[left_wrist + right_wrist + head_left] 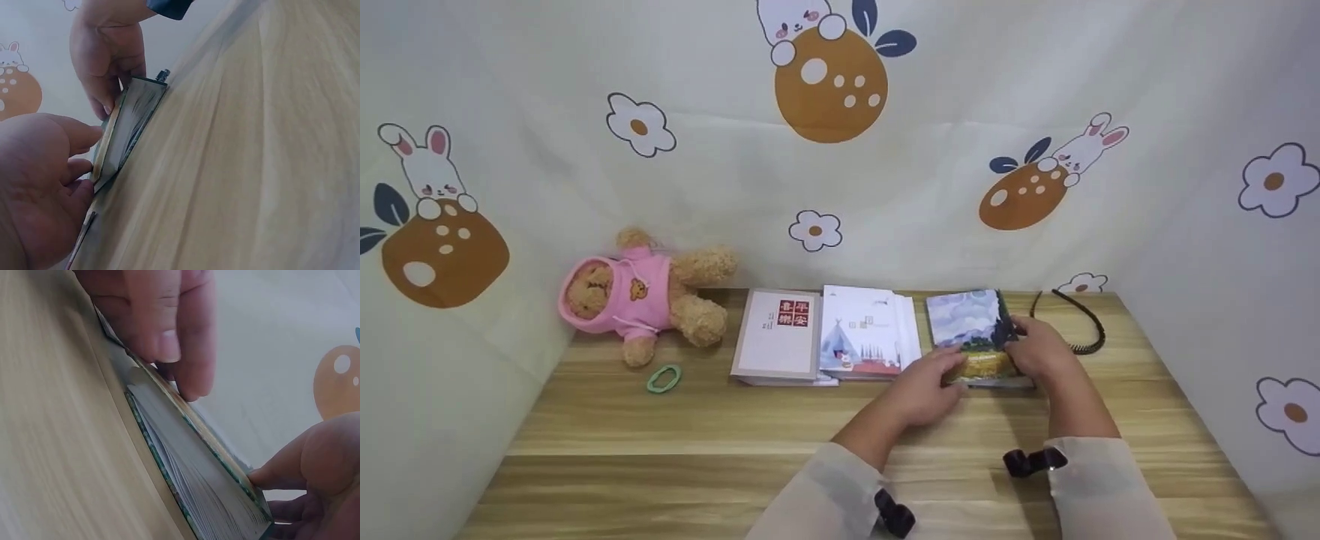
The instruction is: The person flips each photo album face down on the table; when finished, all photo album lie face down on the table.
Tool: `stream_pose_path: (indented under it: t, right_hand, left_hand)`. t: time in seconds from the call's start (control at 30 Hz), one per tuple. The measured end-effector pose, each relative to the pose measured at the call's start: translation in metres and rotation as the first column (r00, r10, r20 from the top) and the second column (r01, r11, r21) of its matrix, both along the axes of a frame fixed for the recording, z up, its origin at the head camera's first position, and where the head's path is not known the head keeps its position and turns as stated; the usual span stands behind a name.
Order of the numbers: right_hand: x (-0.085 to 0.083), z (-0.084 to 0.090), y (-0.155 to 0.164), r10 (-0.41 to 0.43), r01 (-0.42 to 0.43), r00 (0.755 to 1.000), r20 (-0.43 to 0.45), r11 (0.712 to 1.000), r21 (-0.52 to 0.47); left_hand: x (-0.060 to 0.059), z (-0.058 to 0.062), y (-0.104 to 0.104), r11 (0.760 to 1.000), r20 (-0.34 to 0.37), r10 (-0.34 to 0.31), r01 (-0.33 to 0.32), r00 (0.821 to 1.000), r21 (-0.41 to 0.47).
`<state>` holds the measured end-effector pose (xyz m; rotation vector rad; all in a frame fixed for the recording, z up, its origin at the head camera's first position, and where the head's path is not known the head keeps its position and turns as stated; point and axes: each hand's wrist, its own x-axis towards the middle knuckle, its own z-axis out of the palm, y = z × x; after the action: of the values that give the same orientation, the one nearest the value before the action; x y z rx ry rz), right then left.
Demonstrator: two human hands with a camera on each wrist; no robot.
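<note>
A book with a painted blue-sky cover (969, 319) lies at the right end of a row of three on the wooden table (735, 435). My right hand (1035, 349) grips its right edge, fingers (163, 320) curled over the cover. At the book's near left corner, my left hand (930, 384) pinches the cover between thumb and fingertips (84, 138). The wrist views show the book (129, 126) with its cover slightly raised off the fanned pages (197, 478). The left hand (315, 467) shows at the lower right of the right wrist view.
A tent-picture book (864, 334) and a grey-white book with red squares (780, 334) lie to the left. Further left lie a teddy bear in a pink hoodie (641, 296) and a green hair tie (663, 379). A black headband (1080, 322) lies behind, by the curtain.
</note>
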<state>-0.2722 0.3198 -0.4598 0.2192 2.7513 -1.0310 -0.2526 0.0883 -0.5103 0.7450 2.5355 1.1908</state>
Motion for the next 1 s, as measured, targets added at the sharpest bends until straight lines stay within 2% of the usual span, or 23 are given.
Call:
stream_pose_path:
  t: [0.1,0.2,0.33,0.43,0.63,0.8,0.87,1.0]
  right_hand:
    - [0.000,0.007,-0.004,-0.009,0.009,1.000,-0.021,1.000,-0.009]
    - [0.002,0.017,-0.011,-0.010,0.007,0.996,-0.089,1.000,-0.029]
    - [0.005,0.026,-0.030,0.030,-0.046,0.986,-0.162,0.994,-0.095]
    - [0.003,0.026,-0.050,0.072,-0.097,0.980,-0.186,0.987,-0.129]
    - [-0.009,0.017,-0.088,0.120,-0.162,0.969,-0.217,0.968,-0.191]
    - [-0.016,0.010,-0.110,0.116,-0.153,0.973,-0.197,0.971,-0.185]
    - [-0.018,0.006,-0.114,0.108,-0.144,0.978,-0.180,0.970,-0.195]
    - [-0.021,-0.001,-0.117,0.092,-0.127,0.984,-0.154,0.963,-0.236]
  left_hand:
    - [0.000,0.008,-0.005,0.998,0.029,0.039,-0.040,0.999,0.045]
    - [-0.003,0.019,-0.016,0.987,0.046,0.096,-0.101,0.994,0.128]
    - [-0.009,0.032,-0.041,0.948,0.052,0.198,-0.205,0.979,0.243]
    - [-0.016,0.037,-0.067,0.911,0.068,0.290,-0.297,0.955,0.287]
    - [-0.032,0.039,-0.121,0.833,0.096,0.444,-0.450,0.891,0.322]
    - [-0.042,0.036,-0.150,0.778,0.108,0.497,-0.498,0.861,0.384]
    - [-0.045,0.034,-0.155,0.768,0.114,0.499,-0.499,0.859,0.402]
    - [-0.044,0.030,-0.156,0.779,0.168,0.497,-0.523,0.851,0.346]
